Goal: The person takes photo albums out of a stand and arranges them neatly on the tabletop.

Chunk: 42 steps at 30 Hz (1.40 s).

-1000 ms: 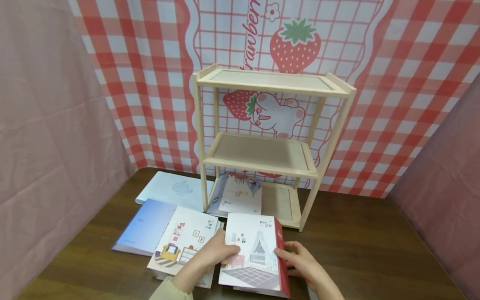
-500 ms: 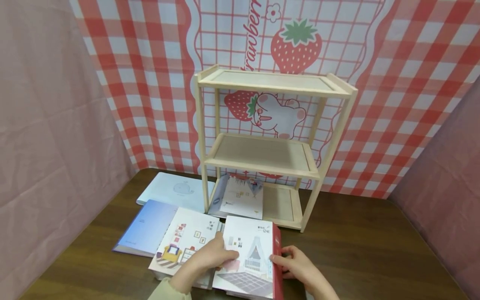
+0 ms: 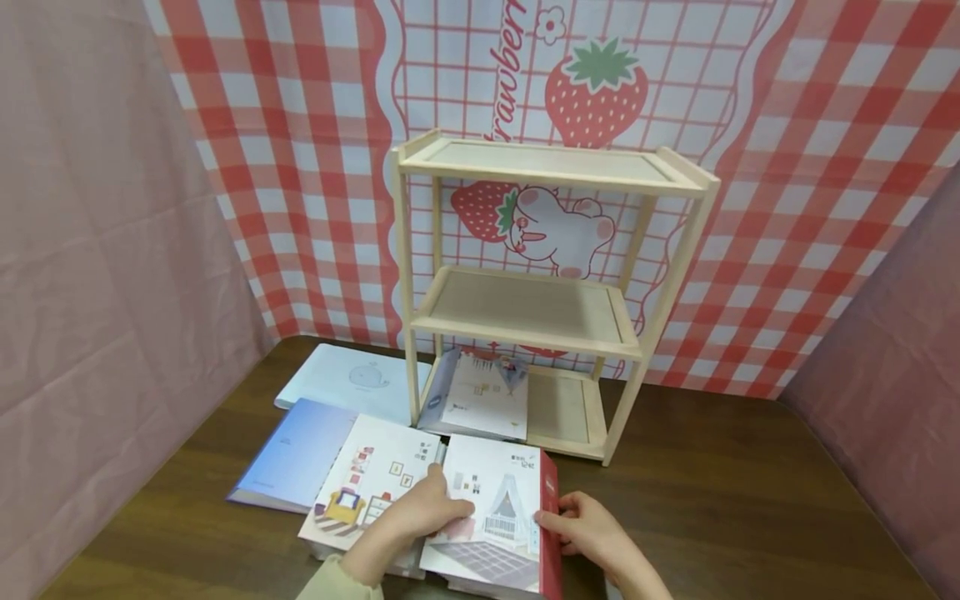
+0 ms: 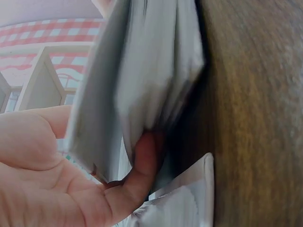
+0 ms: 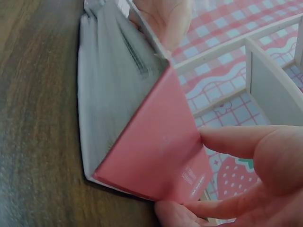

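Observation:
A thick white album [image 3: 487, 492] with a red spine and a house-interior drawing lies between the hands, low in the head view. My left hand [image 3: 423, 510] pinches its left edge, thumb on the cover; the left wrist view shows a finger [image 4: 144, 156] curled under the pages. My right hand [image 3: 596, 533] grips the spine side, thumb at the cover's edge. In the right wrist view, thumb and fingers hold the red spine [image 5: 163, 137], and the pages fan slightly. A second white album [image 3: 367, 454] with a yellow armchair drawing lies right beside it, partly under my left forearm.
A blue album [image 3: 296, 454] and a pale blue one with a whale [image 3: 360, 379] lie to the left on the wooden table [image 3: 720, 500]. Behind stands a three-tier wooden shelf [image 3: 525, 337]; its bottom tier holds a white and grey-blue album [image 3: 487, 404].
The red-spined album has slid left, closer against the armchair album. My right hand has moved left with it, while my left hand keeps its hold on the other edge.

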Motion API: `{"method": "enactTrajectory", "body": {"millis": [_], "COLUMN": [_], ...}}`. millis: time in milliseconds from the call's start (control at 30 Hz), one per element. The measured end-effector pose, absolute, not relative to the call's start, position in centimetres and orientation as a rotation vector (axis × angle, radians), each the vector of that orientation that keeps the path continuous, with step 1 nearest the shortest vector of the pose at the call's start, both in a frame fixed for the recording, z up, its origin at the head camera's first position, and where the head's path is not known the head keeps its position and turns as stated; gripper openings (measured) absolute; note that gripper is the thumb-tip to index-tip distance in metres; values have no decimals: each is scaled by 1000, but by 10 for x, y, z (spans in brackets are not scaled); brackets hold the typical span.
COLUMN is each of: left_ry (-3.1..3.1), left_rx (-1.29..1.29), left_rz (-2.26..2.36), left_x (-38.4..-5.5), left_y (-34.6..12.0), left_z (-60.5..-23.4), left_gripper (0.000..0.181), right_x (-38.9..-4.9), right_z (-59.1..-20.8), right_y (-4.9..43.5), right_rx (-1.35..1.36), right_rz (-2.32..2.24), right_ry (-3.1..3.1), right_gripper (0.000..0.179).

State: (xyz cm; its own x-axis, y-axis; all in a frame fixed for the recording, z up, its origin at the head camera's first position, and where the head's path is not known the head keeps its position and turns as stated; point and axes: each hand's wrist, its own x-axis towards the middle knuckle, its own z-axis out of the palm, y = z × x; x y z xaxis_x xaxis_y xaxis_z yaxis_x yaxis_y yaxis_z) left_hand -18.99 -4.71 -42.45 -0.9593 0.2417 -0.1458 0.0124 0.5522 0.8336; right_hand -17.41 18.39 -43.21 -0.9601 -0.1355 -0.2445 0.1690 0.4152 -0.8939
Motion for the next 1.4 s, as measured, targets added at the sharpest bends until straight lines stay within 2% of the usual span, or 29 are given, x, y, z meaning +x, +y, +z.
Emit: {"method": "enactTrajectory", "body": {"millis": [167, 333, 500, 700, 1033, 1400], "left_ry": [2554, 2558, 2663, 2810, 3038, 3056], "left_rx": [222, 232, 253, 247, 351, 345], "left_rz": [1354, 1382, 1327, 1168, 924, 867], "left_x": [-190, -189, -190, -190, -185, -184], "left_y": [-47, -46, -44, -42, -35, -32], "left_z": [-424, -426, -429, -428, -426, -424], "left_gripper": [68, 77, 75, 65, 27, 26], "right_x": [-174, -174, -175, -176, -176, -179], "right_z": [-432, -433, -435, -437, -435, -434], "right_y": [183, 182, 182, 182, 181, 184], "right_rx": [52, 68, 69, 64, 75, 80], "right_rz": [-1506, -1491, -1507, -1511, -1486, -1468], "right_ry": [2454, 2465, 2454, 2466, 2494, 2480], "right_gripper": [53, 57, 60, 59, 58, 61]}}
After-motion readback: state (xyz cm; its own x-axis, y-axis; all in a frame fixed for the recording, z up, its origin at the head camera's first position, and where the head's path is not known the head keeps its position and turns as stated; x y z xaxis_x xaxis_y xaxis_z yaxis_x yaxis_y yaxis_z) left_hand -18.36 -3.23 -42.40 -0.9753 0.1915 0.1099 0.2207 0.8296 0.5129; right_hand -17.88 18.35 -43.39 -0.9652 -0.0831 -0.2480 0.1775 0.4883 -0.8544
